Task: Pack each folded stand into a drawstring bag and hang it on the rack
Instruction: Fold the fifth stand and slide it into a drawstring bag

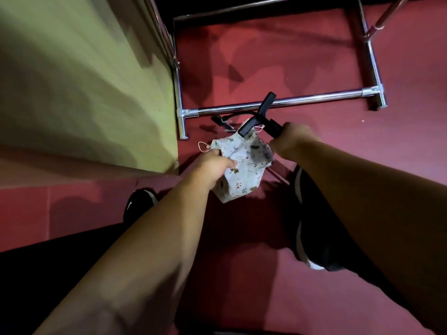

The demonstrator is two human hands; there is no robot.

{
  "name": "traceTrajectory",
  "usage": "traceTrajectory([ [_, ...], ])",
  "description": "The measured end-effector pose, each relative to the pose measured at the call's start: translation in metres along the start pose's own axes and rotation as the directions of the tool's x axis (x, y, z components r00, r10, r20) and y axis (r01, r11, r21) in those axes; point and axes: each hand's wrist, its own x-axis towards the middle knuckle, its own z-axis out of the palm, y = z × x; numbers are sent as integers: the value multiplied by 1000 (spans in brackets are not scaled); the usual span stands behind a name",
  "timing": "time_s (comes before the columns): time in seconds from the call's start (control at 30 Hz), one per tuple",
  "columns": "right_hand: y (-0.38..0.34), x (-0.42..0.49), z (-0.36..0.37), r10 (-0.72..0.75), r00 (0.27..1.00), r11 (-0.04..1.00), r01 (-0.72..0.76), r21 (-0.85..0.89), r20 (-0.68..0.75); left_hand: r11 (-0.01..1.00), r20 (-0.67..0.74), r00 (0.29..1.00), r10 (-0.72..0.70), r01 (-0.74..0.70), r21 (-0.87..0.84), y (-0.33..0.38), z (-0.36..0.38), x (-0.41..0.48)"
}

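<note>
A white drawstring bag with small printed figures hangs in front of me above the red floor. My left hand pinches its rim on the left side, and an orange cord loop sticks out beside that hand. My right hand grips one end of a black folded stand. The stand's lower tip touches the bag's open top; its other end points up over the rack bar.
A chrome rack base lies on the red floor just beyond the bag, with side rails running back on both sides. A yellow-green panel rises at the left. My black shoes stand on the floor below my arms.
</note>
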Motion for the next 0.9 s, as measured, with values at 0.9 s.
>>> traceTrajectory([
  [0.9, -84, -253, -134, -293, 952, 473, 64, 879, 88, 917, 283, 874, 394, -356, -177, 129, -125, -373],
])
